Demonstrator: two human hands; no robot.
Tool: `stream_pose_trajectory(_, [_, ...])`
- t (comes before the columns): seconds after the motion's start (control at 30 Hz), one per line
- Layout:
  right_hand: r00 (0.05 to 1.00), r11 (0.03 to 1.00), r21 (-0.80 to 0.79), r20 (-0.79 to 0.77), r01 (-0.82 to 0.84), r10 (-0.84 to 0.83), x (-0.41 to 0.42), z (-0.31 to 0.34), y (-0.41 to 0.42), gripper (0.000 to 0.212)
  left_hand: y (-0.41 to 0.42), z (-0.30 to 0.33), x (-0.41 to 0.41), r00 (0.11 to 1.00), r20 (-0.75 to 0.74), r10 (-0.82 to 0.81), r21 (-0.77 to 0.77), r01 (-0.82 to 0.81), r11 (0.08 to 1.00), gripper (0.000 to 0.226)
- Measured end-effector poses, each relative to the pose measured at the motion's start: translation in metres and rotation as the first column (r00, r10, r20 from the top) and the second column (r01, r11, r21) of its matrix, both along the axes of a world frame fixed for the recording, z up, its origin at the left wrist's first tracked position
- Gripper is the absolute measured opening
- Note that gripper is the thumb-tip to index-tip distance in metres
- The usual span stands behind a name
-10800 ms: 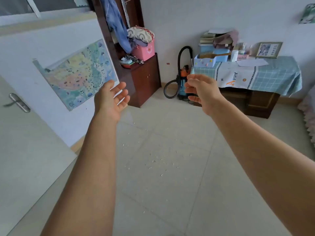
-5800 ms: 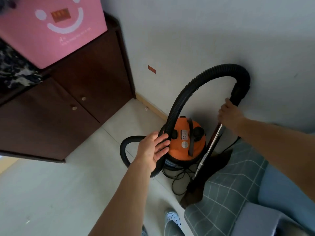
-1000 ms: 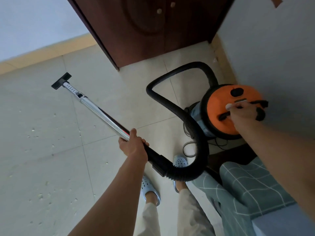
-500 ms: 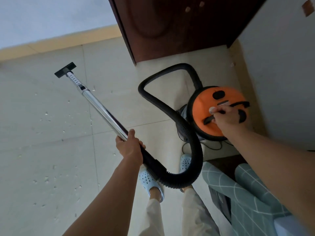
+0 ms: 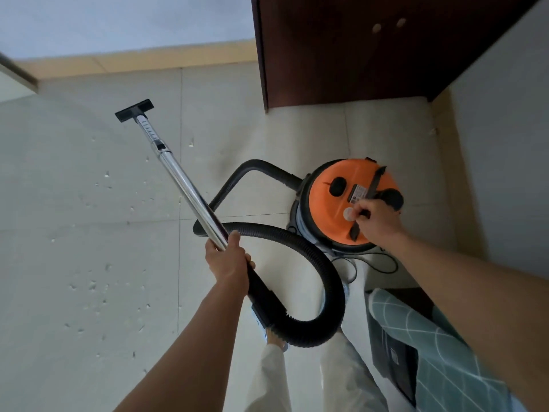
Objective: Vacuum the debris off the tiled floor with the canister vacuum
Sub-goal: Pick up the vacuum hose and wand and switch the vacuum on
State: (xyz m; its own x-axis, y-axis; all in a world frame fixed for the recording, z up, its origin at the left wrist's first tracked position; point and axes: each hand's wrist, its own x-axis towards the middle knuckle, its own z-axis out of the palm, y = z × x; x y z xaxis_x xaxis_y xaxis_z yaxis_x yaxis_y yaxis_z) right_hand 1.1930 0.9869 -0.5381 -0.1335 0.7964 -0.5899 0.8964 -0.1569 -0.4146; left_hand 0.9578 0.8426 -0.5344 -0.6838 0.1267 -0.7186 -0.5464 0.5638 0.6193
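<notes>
Left hand [image 5: 228, 264] gripped chrome wand [image 5: 184, 181] above ribbed black hose [image 5: 323, 269], right hand [image 5: 375, 223] curled round black strap handle [image 5: 375, 183] on round orange-lidded canister vacuum [image 5: 332, 209], flat nozzle [image 5: 134, 110] on pale tiled floor [image 5: 59, 203], white crumbs [image 5: 95, 285] scattered left.

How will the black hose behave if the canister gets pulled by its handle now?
The hose is ribbed and lies in a loose loop, so it will probably flex and trail. The right hand grips the handle on the canister; the cord beneath may drag.

Orange-lidded canister vacuum [image 5: 332, 203] upright on tiles, black hose [image 5: 312, 257] looped, pale crumbs [image 5: 98, 286] seemingly scattered left
</notes>
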Motion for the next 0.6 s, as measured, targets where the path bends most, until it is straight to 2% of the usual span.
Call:
stream_pose_trajectory(0.2, [0.991,0.989,-0.119,0.090,-0.085,0.096,-0.027,0.010,-0.003,0.013,-0.007,-0.003,-0.009,0.996,0.044,0.084,0.002,-0.084,0.996,0.028])
stream_pose_trajectory(0.27, [0.957,0.972,-0.122,0.185,-0.202,0.223,-0.034,0.018,-0.004,0.013,-0.005,-0.004,-0.010,0.992,0.068,0.110,0.010,-0.111,0.994,0.028])
stream_pose_trajectory(0.37, [0.827,0.897,0.073,0.424,-0.436,0.368,-0.041,0.031,-0.001,0.014,-0.004,-0.005,-0.012,0.984,0.106,0.144,0.021,-0.147,0.989,0.035])
stream_pose_trajectory(0.47, [0.804,0.822,0.169,0.389,-0.543,0.451,-0.045,0.028,0.005,0.012,-0.005,-0.004,-0.013,0.979,0.125,0.159,0.035,-0.164,0.986,0.033])
stream_pose_trajectory(0.53, [0.750,0.776,0.101,0.360,-0.623,0.555,-0.048,0.020,0.008,0.033,-0.007,-0.002,-0.016,0.980,0.124,0.157,0.046,-0.164,0.985,0.030])
stream_pose_trajectory(0.6, [0.632,0.705,-0.018,0.427,-0.709,0.647,-0.054,0.012,0.009,0.054,-0.009,-0.003,-0.019,0.981,0.119,0.150,0.046,-0.157,0.987,0.031])
